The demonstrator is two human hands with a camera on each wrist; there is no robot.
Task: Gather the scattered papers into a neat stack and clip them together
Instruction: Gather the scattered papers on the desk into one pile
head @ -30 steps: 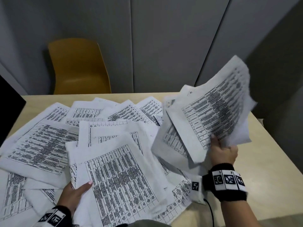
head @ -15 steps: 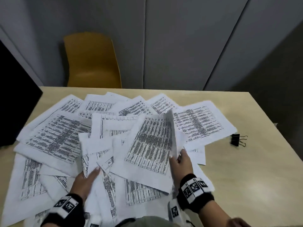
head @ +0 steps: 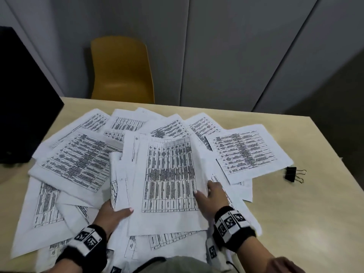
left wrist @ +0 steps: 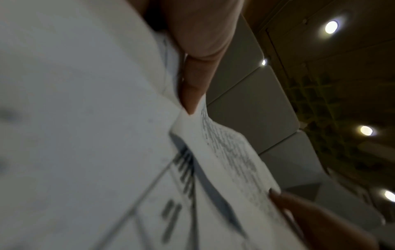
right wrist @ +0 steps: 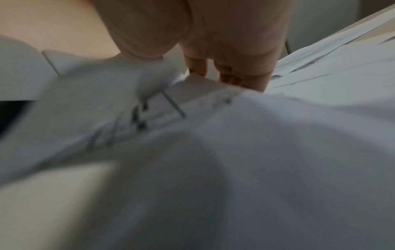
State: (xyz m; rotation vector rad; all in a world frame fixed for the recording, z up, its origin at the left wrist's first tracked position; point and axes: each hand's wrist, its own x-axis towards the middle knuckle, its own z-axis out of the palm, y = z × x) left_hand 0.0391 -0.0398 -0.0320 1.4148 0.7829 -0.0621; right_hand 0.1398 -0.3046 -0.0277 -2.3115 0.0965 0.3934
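Observation:
Printed white papers (head: 78,164) lie fanned and overlapping across the beige table (head: 307,223). In the middle a small bundle of sheets (head: 171,174) sits slightly raised, a table printout on top. My left hand (head: 118,211) pinches its lower left edge, thumb on top and fingers hidden beneath. My right hand (head: 206,192) grips the bundle's right edge with the thumb on the top sheet. A black binder clip (head: 293,174) lies alone on the table to the right. Both wrist views are blurred: fingers (left wrist: 192,81) against paper (left wrist: 85,118), and fingers (right wrist: 235,71) at a sheet's edge (right wrist: 256,169).
A yellow chair (head: 122,69) stands behind the table's far edge. A black screen (head: 23,95) rises at the left. Grey wall panels (head: 226,46) close the back. Bare tabletop shows on the right side around the clip.
My right hand brought the lifted sheets down from the right onto the middle pile. The binder clip came into sight. My left hand took hold of the bundle's left edge.

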